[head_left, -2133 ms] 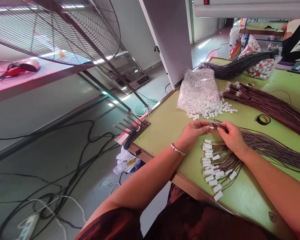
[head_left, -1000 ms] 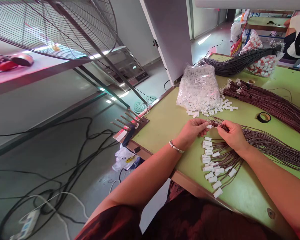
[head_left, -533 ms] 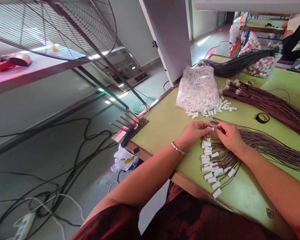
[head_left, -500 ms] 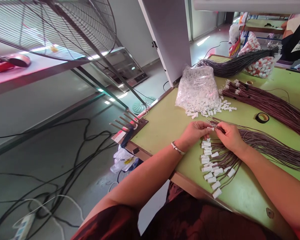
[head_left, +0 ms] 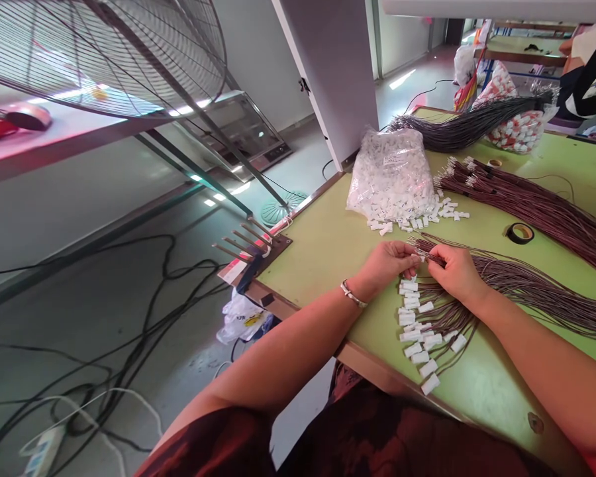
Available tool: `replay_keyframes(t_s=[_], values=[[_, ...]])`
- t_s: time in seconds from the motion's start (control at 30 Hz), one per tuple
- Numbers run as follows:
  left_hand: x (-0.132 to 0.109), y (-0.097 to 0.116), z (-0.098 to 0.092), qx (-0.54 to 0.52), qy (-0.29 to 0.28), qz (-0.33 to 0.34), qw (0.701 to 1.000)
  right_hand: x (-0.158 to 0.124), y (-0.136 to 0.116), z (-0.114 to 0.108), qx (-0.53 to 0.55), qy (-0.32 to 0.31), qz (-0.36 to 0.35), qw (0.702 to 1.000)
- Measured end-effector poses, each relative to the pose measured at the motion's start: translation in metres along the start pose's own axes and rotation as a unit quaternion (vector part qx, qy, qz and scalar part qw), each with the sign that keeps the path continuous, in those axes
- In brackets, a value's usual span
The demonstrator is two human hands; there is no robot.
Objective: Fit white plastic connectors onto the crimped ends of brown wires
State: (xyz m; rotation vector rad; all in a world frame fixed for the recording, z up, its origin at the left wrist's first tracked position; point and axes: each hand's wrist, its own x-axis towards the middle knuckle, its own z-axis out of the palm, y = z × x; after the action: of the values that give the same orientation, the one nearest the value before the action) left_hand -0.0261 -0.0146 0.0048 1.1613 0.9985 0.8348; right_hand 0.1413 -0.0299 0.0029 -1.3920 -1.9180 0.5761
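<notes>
My left hand point(head_left: 393, 260), with a bracelet at the wrist, pinches a small white connector point(head_left: 422, 257) at its fingertips. Close beside it, my right hand point(head_left: 453, 270) has thumb and finger closed on a thin brown wire whose end meets the connector. Under and behind my right hand a bundle of brown wires point(head_left: 531, 285) runs off to the right. Below my hands, several wires end in white connectors point(head_left: 411, 318) in a rough column. Loose white connectors spill from a clear plastic bag point(head_left: 390, 172) beyond my hands.
On the green table point(head_left: 312, 252) lie a black tape roll point(head_left: 520, 232), a dark red wire bundle point(head_left: 536, 205) and a black bundle point(head_left: 457, 129). A pronged metal rack point(head_left: 258, 248) sits at the left edge. A fan point(head_left: 129, 53) stands left; a person is partly visible far right.
My hands stay almost in place; the fingertips have shifted slightly around the connector. The view has moved a little.
</notes>
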Motion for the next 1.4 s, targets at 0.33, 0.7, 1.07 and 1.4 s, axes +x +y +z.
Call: replay_keyframes(t_s=[0.33, 0.7, 1.07, 1.4], values=[[0.000, -0.002, 0.004, 0.006, 0.009, 0.011, 1.000, -0.002, 0.003, 0.004, 0.016, 0.017, 0.010, 1.000], [-0.018, 0.020, -0.028, 0.259, -0.213, 0.102, 0.937, 0.008, 0.012, -0.001, 0.272, -0.009, 0.175, 0.946], [0.036, 0.006, -0.054, 0.516, 0.171, 0.121, 0.830, 0.007, 0.005, -0.001, 0.287, -0.012, 0.176, 0.941], [0.011, 0.018, -0.059, 0.297, 0.208, 0.046, 0.931, 0.006, 0.006, 0.004, 0.257, 0.038, 0.145, 0.955]])
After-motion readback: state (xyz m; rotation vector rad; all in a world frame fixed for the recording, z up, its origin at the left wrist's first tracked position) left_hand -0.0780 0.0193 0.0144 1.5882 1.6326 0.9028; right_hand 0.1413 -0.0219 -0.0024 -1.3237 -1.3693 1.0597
